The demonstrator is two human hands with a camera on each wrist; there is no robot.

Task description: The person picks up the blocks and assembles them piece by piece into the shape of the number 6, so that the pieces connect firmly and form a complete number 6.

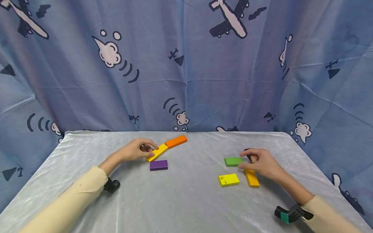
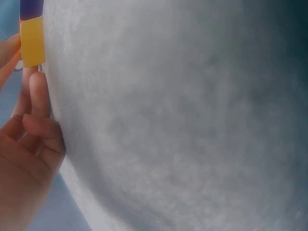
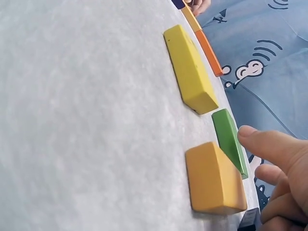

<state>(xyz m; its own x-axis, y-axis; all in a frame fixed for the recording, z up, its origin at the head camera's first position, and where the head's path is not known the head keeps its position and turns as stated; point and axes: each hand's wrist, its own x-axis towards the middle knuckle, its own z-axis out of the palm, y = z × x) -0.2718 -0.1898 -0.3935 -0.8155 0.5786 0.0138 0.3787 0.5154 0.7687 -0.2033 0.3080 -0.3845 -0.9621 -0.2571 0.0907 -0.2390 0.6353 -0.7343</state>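
My left hand point(image 1: 137, 149) pinches a yellow block point(image 1: 159, 151) by its edges, thumb on the near side and fingers on the far side. An orange block point(image 1: 176, 141) lies end to end with it, angled to the far right. Just in front is a purple block point(image 1: 158, 165). On the right, my right hand point(image 1: 263, 163) hovers with thumb and index finger spread at the right end of a green block point(image 1: 232, 161). A dark block point(image 3: 249, 219) is partly hidden beneath that hand. An amber block point(image 1: 252, 178) sits just below the thumb.
A bright yellow block point(image 1: 228, 180) with a marking on top lies left of the amber one. Everything rests on a light grey cloth-covered table point(image 1: 192, 200). Behind it hangs a blue curtain point(image 1: 157, 64) printed with planes and clouds.
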